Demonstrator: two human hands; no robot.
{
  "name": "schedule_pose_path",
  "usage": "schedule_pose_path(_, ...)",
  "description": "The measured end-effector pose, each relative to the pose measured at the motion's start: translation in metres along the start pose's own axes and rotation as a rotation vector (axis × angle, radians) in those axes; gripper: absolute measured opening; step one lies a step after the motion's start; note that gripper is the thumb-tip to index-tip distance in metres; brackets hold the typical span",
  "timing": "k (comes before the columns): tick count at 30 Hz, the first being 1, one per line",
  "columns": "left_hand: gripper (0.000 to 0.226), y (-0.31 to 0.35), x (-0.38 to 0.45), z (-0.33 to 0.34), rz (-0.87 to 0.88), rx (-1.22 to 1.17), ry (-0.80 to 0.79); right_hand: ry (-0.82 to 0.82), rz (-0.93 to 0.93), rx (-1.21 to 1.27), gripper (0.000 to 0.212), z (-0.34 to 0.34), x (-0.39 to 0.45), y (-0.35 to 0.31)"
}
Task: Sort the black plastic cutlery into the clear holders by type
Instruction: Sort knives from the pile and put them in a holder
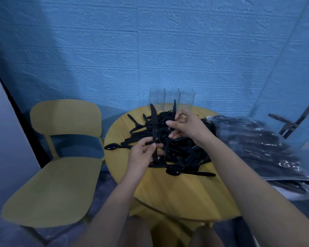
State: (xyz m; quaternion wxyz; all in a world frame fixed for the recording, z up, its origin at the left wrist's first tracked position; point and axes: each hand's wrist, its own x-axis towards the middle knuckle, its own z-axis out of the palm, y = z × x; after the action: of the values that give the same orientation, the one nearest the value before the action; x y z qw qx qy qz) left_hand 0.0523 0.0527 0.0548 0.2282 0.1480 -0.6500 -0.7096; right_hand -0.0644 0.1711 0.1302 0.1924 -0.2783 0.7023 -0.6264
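Note:
A heap of black plastic cutlery (182, 150) covers the middle of a round yellow table (177, 195). My left hand (141, 154) grips the handle of a black knife (153, 122), which stands upright with its blade up. My right hand (184, 126) pinches a second black knife (173, 111), also upright, over the heap. Three clear holders (171, 98) stand side by side at the table's far edge, against the wall, and look empty. Single spoons lie at the heap's left (111, 146) and front (173, 172).
A yellow chair (61, 157) stands left of the table. To the right lies a pile of clear plastic bags of black cutlery (268, 150). A blue textured wall (150, 50) is right behind the table. My knees show at the bottom edge.

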Motion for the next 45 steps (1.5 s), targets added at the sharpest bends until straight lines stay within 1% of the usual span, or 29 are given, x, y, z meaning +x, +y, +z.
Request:
schedule_pose_path(3, 0.017, 0.009, -0.011, 0.013, -0.036, -0.06, -0.121, -0.034, -0.008, 0.007, 0.025, -0.001, -0.008, 0.0)
schedule_pose_path(6, 0.02, 0.011, -0.022, 0.02, -0.05, -0.12, -0.191, 0.004, -0.02, -0.041, 0.023, -0.002, -0.015, 0.006)
schedule_pose_path(10, 0.026, 0.009, -0.032, 0.022, -0.132, -0.245, -0.2, 0.044, -0.067, -0.278, 0.022, -0.002, -0.022, 0.016)
schedule_pose_path(14, 0.03, 0.007, -0.033, 0.012, -0.227, -0.206, -0.239, -0.029, -0.107, -0.451, 0.019, 0.001, -0.027, 0.019)
schedule_pose_path(16, 0.029, 0.005, -0.033, 0.002, -0.259, -0.203, -0.199, -0.056, -0.125, -0.505, 0.014, 0.0, -0.027, 0.022)
schedule_pose_path(19, 0.024, 0.002, -0.032, -0.02, -0.278, -0.242, -0.04, -0.041, -0.141, -0.652, 0.005, -0.004, -0.028, 0.03)
schedule_pose_path(23, 0.019, -0.001, -0.033, -0.05, -0.267, -0.253, 0.099, -0.177, -0.17, -0.915, 0.013, 0.007, -0.031, 0.045)
schedule_pose_path(25, 0.022, -0.003, -0.033, -0.06, -0.271, -0.269, 0.152, -0.226, -0.201, -0.979, 0.015, 0.017, -0.031, 0.053)
schedule_pose_path(28, 0.023, -0.007, -0.036, -0.072, -0.263, -0.284, 0.191, -0.231, -0.229, -1.009, 0.016, 0.028, -0.029, 0.059)
schedule_pose_path(30, 0.022, -0.009, -0.037, -0.079, -0.24, -0.294, 0.211, -0.19, -0.23, -0.971, 0.016, 0.035, -0.026, 0.059)
schedule_pose_path(31, 0.022, -0.01, -0.039, -0.081, -0.229, -0.283, 0.217, -0.162, -0.218, -0.901, 0.016, 0.041, -0.025, 0.057)
schedule_pose_path(34, 0.023, -0.013, -0.044, -0.078, -0.221, -0.212, 0.181, -0.086, -0.115, -0.556, 0.021, 0.067, -0.021, 0.048)
schedule_pose_path(36, 0.022, -0.014, -0.048, -0.069, -0.225, -0.194, 0.142, -0.055, -0.041, -0.416, 0.023, 0.082, -0.016, 0.045)
schedule_pose_path(39, 0.019, -0.012, -0.05, -0.055, -0.23, -0.22, 0.107, -0.025, 0.065, -0.242, 0.013, 0.088, -0.009, 0.046)
schedule_pose_path(41, 0.019, -0.011, -0.049, -0.05, -0.231, -0.227, 0.088, -0.02, 0.109, -0.153, 0.006, 0.085, -0.006, 0.048)
schedule_pose_path(45, 0.02, -0.01, -0.048, -0.046, -0.234, -0.238, 0.052, -0.032, 0.168, -0.047, 0.011, 0.079, -0.007, 0.05)
